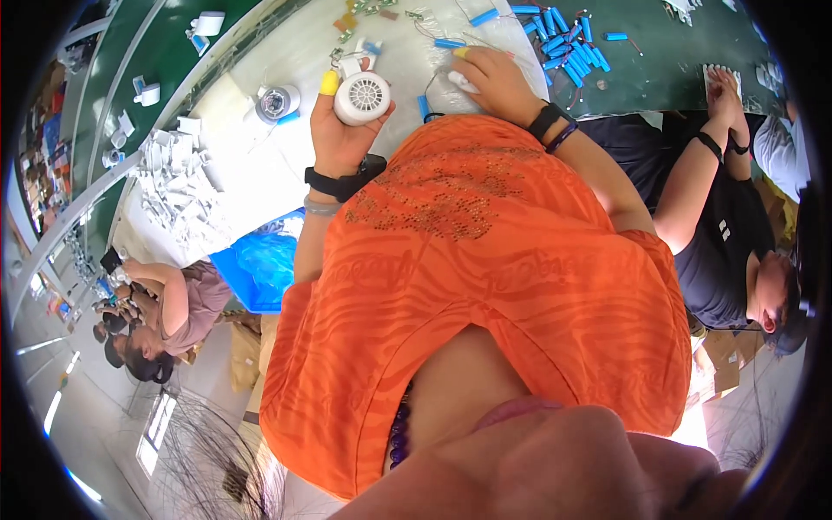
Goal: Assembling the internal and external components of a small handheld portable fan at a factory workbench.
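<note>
My left hand [341,130] is closed round a small white fan [362,97], its round slotted grille facing up. A yellow finger cover sits on one of its fingertips. Just beyond the fan are a white part and a blue cylindrical battery [371,48], partly hidden. My right hand [501,85] rests on the white work surface, thumb and forefinger apart, with a yellow cover on a fingertip and a white one on the thumb. Near that fingertip lies a blue battery [449,42] with thin wires. Another round fan body [277,103] stands left of my left hand.
White plastic parts [178,191] are heaped at the left, beside a blue bin [250,273] lined with plastic. Blue batteries [568,48] lie piled at the far right. Small circuit boards [368,9] lie at the far edge. A co-worker's hands [724,95] rest at the right.
</note>
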`<control>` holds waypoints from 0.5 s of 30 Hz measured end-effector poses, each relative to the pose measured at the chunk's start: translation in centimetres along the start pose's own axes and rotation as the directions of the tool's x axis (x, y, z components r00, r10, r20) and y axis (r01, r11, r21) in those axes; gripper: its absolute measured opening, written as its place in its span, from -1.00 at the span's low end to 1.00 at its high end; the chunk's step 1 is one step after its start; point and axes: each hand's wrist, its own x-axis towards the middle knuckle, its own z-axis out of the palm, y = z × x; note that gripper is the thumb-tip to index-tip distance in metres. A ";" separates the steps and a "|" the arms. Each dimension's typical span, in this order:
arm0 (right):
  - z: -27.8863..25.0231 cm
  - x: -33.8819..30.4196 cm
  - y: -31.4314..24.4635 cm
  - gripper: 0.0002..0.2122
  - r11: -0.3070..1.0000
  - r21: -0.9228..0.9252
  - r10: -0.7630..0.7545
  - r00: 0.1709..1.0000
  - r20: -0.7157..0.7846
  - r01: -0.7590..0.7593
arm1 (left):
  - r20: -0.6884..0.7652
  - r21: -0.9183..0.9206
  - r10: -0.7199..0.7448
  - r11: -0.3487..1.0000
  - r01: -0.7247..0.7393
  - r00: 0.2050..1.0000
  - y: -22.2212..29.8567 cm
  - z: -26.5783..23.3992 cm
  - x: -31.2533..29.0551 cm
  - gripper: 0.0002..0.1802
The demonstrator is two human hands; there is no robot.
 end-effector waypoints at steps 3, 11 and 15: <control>-1.7 0.3 -0.9 -0.56 0.992 -0.023 -0.124 0.989 0.079 0.126 | -0.019 0.005 0.017 1.000 -0.017 1.000 0.2 -0.4 0.0 -0.40; -2.0 -0.5 -0.4 -0.41 0.972 0.231 0.004 0.995 0.100 -0.028 | 0.011 -0.005 -0.010 1.000 0.010 1.000 0.2 -0.7 0.2 -0.46; -1.7 -0.6 -0.5 -0.46 0.980 0.199 -0.018 0.990 0.139 -0.010 | -0.021 -0.004 -0.008 1.000 0.007 1.000 -0.2 -0.9 0.4 -0.48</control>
